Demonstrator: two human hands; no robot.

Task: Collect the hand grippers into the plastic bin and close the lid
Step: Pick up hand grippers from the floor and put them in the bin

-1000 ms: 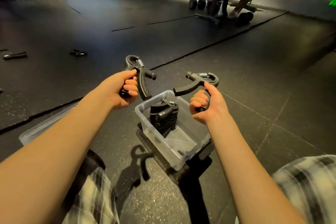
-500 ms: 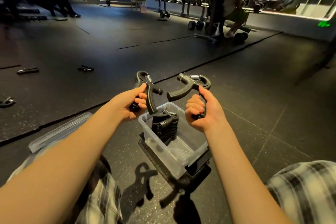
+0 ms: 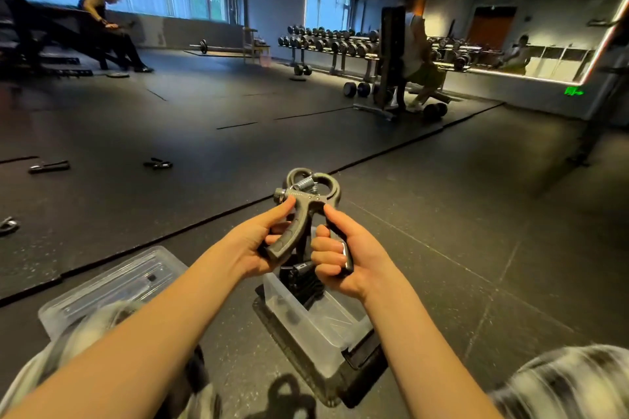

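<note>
Both hands hold grippers pressed together above the bin (image 3: 326,333): left grip (image 3: 253,245) closed on one gripper (image 3: 296,218), right grip (image 3: 343,258) on another (image 3: 345,255). Lid (image 3: 112,286) lies left.

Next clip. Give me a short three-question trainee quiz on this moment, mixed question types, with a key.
1. True or false: the lid is already on the plastic bin.
2. Multiple choice: the hand grippers held by the left hand and right hand are: A) far apart, B) brought together above the bin, C) lying on the floor.
3. Fill in: besides the held pair, at least ___ loose grippers lie on the floor mat to the left.

Key: 1 false, the lid lies on the floor left of the bin. 2 B. 3 three.
</note>
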